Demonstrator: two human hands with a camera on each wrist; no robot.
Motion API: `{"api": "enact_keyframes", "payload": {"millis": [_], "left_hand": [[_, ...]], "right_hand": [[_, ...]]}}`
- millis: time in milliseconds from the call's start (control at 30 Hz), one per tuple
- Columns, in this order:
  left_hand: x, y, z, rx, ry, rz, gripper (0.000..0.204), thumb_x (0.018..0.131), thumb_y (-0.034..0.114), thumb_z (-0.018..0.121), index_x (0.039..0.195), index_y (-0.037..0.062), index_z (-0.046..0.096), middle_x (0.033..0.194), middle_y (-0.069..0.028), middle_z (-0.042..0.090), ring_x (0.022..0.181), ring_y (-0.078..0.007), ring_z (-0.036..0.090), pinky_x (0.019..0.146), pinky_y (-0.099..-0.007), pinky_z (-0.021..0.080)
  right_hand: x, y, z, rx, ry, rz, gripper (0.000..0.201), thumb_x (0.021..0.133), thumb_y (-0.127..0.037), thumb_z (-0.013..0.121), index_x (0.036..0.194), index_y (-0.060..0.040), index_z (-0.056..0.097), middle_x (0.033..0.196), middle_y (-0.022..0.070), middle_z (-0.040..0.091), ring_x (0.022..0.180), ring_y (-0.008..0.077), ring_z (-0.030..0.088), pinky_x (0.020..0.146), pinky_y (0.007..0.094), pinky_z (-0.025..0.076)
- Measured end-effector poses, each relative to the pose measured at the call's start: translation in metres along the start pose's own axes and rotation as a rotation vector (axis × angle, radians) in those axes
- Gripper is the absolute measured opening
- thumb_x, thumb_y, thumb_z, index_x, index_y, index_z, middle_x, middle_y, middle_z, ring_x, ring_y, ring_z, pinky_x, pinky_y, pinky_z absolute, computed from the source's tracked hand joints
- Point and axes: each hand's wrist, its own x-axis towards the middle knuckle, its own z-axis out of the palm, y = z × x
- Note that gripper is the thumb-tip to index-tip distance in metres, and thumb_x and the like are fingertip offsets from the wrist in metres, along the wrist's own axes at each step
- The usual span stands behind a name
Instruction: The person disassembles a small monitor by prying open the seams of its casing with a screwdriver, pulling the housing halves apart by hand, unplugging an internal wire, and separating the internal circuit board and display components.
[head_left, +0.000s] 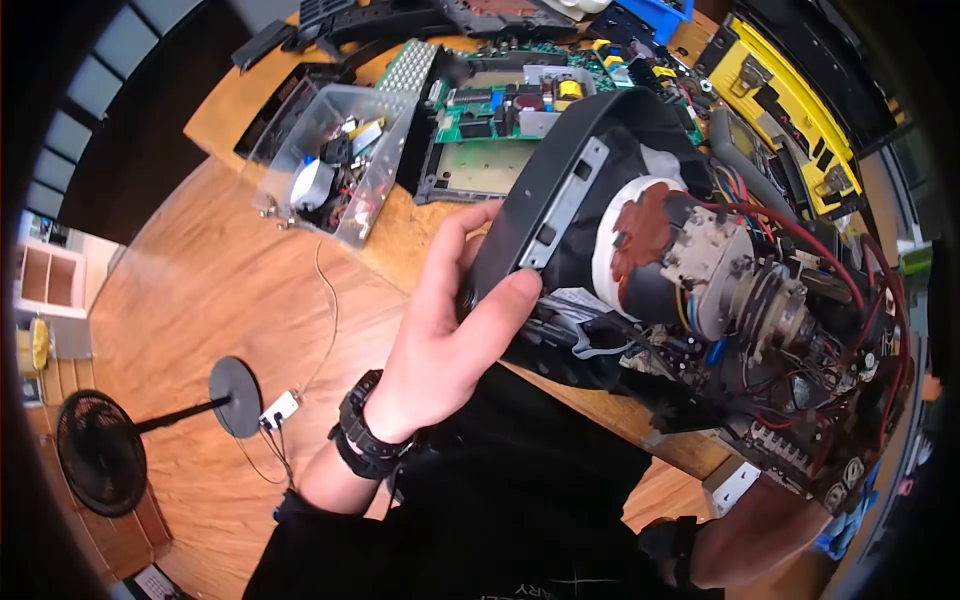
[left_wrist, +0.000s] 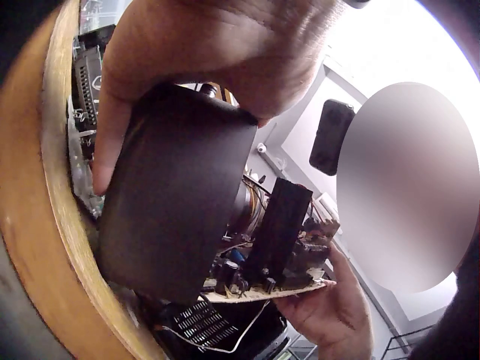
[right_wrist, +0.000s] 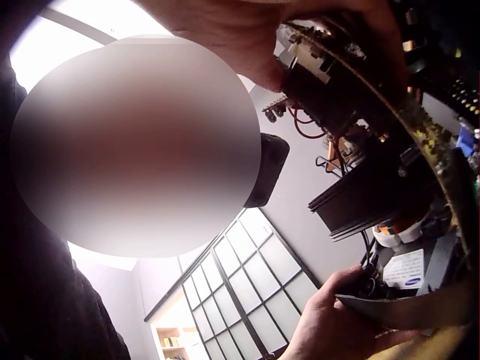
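Observation:
A black-framed picture tube assembly (head_left: pixel 570 230), with a white ring, brown-red patches and a metal neck, is held tilted between both hands. My left hand (head_left: pixel 445 320) grips the black frame's edge, thumb beside a metal strip (head_left: pixel 565 205). In the left wrist view that hand (left_wrist: pixel 217 45) spans the dark casing (left_wrist: pixel 180 195). The right hand (left_wrist: pixel 334 307) pinches the edge of the circuit board (left_wrist: pixel 262 294) from below; in the head view it is hidden behind the parts. In the right wrist view, the right hand (right_wrist: pixel 247 37) holds the board's edge, with the left hand (right_wrist: pixel 330 322) below.
On the wooden table (head_left: pixel 390 240) stand a clear bin of parts (head_left: pixel 365 200), a green circuit board (head_left: pixel 460 125) and a yellow panel (head_left: pixel 790 100). Red wires (head_left: pixel 800 225) loop over the assembly. A fan (head_left: pixel 100 450) and power strip (head_left: pixel 280 410) are on the floor at left.

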Motion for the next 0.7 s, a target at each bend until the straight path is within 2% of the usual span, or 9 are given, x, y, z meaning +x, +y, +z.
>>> {"api": "enact_keyframes", "payload": {"millis": [133, 200, 233, 333, 367, 400, 467, 500, 700], "left_hand": [[-0.001, 0.002, -0.001, 0.053, -0.011, 0.002, 0.049, 0.095, 0.011, 0.063, 0.137, 0.0008, 0.04, 0.102, -0.002, 0.059, 0.087, -0.0039, 0.051, 0.076, -0.0208, 0.042], [0.0, 0.005, 0.002, 0.032, -0.01, -0.007, 0.047, 0.094, 0.011, 0.063, 0.135, 0.0003, 0.042, 0.1, -0.0016, 0.059, 0.085, -0.0033, 0.051, 0.074, -0.0205, 0.043], [0.0, 0.005, 0.003, 0.033, 0.012, 0.011, 0.045, 0.094, 0.012, 0.064, 0.132, -0.0003, 0.044, 0.097, -0.0016, 0.06, 0.082, -0.0032, 0.051, 0.071, -0.0208, 0.043], [0.002, 0.005, 0.001, 0.032, 0.004, -0.004, 0.043, 0.093, 0.013, 0.065, 0.128, -0.0007, 0.046, 0.094, -0.0025, 0.06, 0.081, -0.0039, 0.052, 0.07, -0.0212, 0.043], [0.003, 0.007, 0.0, 0.022, 0.016, -0.002, 0.043, 0.093, 0.013, 0.065, 0.128, -0.0007, 0.046, 0.094, -0.0025, 0.06, 0.081, -0.0039, 0.052, 0.07, -0.0212, 0.043], [0.003, 0.011, 0.0, 0.05, 0.0, -0.024, 0.042, 0.092, 0.015, 0.066, 0.126, -0.0008, 0.046, 0.092, -0.0027, 0.06, 0.079, -0.0044, 0.053, 0.069, -0.0218, 0.044], [0.004, 0.013, 0.0, 0.068, -0.013, -0.039, 0.042, 0.091, 0.016, 0.067, 0.125, -0.0008, 0.047, 0.09, -0.0029, 0.061, 0.078, -0.0049, 0.053, 0.067, -0.0224, 0.044], [0.005, 0.013, 0.001, 0.062, -0.024, -0.044, 0.042, 0.091, 0.017, 0.067, 0.123, -0.001, 0.048, 0.089, -0.0032, 0.061, 0.077, -0.0056, 0.054, 0.067, -0.0228, 0.044], [0.009, 0.021, -0.005, 0.141, -0.033, -0.066, 0.041, 0.088, 0.021, 0.07, 0.117, -0.0018, 0.052, 0.089, -0.0055, 0.064, 0.077, -0.0076, 0.058, 0.067, -0.0245, 0.047]], "right_hand": [[-0.002, -0.013, 0.004, -0.008, -0.05, -0.02, 0.06, 0.1, -0.035, 0.039, 0.146, 0.0041, 0.036, 0.143, 0.0194, 0.046, 0.13, 0.0296, 0.048, 0.11, 0.0442, 0.039], [-0.006, -0.013, 0.007, 0.068, -0.174, 0.003, 0.059, 0.101, -0.036, 0.042, 0.145, 0.003, 0.037, 0.143, 0.0191, 0.046, 0.129, 0.0283, 0.047, 0.11, 0.0444, 0.035], [-0.007, -0.013, 0.008, 0.137, -0.226, 0.002, 0.058, 0.1, -0.035, 0.045, 0.144, 0.0033, 0.038, 0.141, 0.0188, 0.049, 0.127, 0.0281, 0.049, 0.109, 0.0446, 0.038], [-0.005, -0.017, 0.012, 0.03, -0.181, -0.039, 0.055, 0.1, -0.032, 0.046, 0.142, 0.0023, 0.04, 0.138, 0.0183, 0.051, 0.125, 0.0273, 0.051, 0.108, 0.0447, 0.039], [-0.009, -0.021, 0.015, 0.15, -0.206, 0.067, 0.051, 0.101, -0.031, 0.044, 0.141, 0.0015, 0.042, 0.136, 0.0179, 0.053, 0.122, 0.0269, 0.054, 0.105, 0.0438, 0.042], [-0.014, -0.025, 0.021, 0.143, -0.219, 0.064, 0.051, 0.101, -0.031, 0.044, 0.141, 0.0015, 0.042, 0.136, 0.0179, 0.053, 0.122, 0.0269, 0.054, 0.105, 0.0438, 0.042], [-0.022, -0.029, 0.031, -0.046, -0.279, -0.069, 0.05, 0.102, -0.029, 0.042, 0.142, 0.0007, 0.041, 0.135, 0.0181, 0.053, 0.12, 0.0269, 0.057, 0.102, 0.0429, 0.046], [-0.024, -0.028, 0.036, -0.059, -0.205, -0.078, 0.051, 0.102, -0.029, 0.042, 0.143, 0.0002, 0.04, 0.134, 0.0182, 0.054, 0.118, 0.0271, 0.058, 0.1, 0.0433, 0.047], [-0.014, -0.024, 0.018, -0.065, -0.258, -0.021, 0.045, 0.102, -0.028, 0.042, 0.136, 0.0003, 0.048, 0.13, 0.0159, 0.057, 0.118, 0.0261, 0.058, 0.101, 0.043, 0.046]]}}
